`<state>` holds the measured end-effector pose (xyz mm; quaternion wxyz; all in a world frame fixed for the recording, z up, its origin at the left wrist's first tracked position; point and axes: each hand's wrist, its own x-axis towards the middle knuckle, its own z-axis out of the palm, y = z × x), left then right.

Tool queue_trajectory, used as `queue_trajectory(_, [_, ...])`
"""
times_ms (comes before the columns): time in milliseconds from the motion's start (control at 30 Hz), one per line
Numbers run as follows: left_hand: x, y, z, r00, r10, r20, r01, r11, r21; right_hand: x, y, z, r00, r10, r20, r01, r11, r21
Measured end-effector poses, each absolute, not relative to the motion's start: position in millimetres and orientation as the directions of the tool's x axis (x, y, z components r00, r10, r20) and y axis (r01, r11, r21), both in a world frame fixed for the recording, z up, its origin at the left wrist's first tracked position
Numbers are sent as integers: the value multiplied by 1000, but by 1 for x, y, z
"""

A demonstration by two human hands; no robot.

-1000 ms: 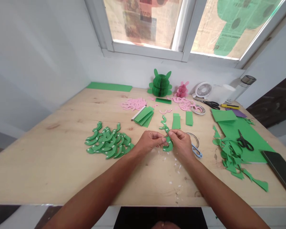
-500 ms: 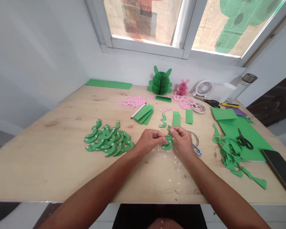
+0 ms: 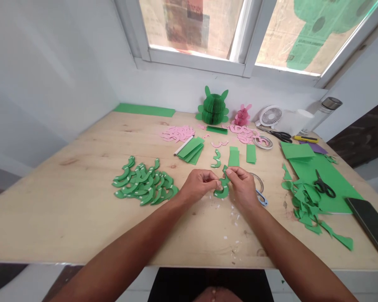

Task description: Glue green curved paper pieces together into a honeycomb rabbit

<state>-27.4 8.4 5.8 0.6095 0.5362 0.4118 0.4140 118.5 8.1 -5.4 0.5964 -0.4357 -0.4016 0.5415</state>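
Between my two hands is a curved green paper cutout [image 3: 221, 193] with small white patches on it. The fingers of my left hand [image 3: 202, 184] pinch its left side. My right hand [image 3: 242, 184] grips its upper right end between thumb and forefinger. A pile of similar green cutouts [image 3: 145, 184] lies to the left of my hands. Just beyond them rests another wavy green cutout [image 3: 216, 158]. Beside my right hand sit a roll of tape [image 3: 257, 183] and a light blue cutter [image 3: 261, 198], both partly hidden. Tiny white scraps [image 3: 234, 218] are scattered below my hands.
Green scraps [image 3: 305, 205], black scissors [image 3: 324, 187] and a dark phone [image 3: 370, 224] lie at the right. Folded green strips [image 3: 191, 150] and pink cutouts [image 3: 178, 133] are farther back. Along the wall stand a green paper figure [image 3: 213, 109], a pink one, a white fan [image 3: 270, 116] and a bottle [image 3: 323, 113].
The view has shifted very slightly. Both hands keep their hold on the green cutout, with almost no movement.
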Motion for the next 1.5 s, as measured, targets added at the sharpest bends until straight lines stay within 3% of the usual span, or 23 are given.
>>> queue_trajectory(200, [-30,9,7,342,936,-79,10,81,997,118,8,-1,79,996,-45,-371,-12,-929])
queue_trajectory(433, [-28,9,9,341,936,-88,-65,117,991,118,7,0,53,998,-36,-362,-14,-932])
queue_trajectory(667, [-28,5,13,338,941,-23,-63,47,997,118,8,-5,59,998,-12,-318,7,-948])
queue_trajectory(1067, [-30,8,7,292,955,54,181,-111,977,118,8,-3,89,996,-7,-295,20,-955])
queue_trajectory(1500, [-27,9,6,326,944,-55,-3,59,998,120,8,-2,-13,1000,1,-295,-3,-955])
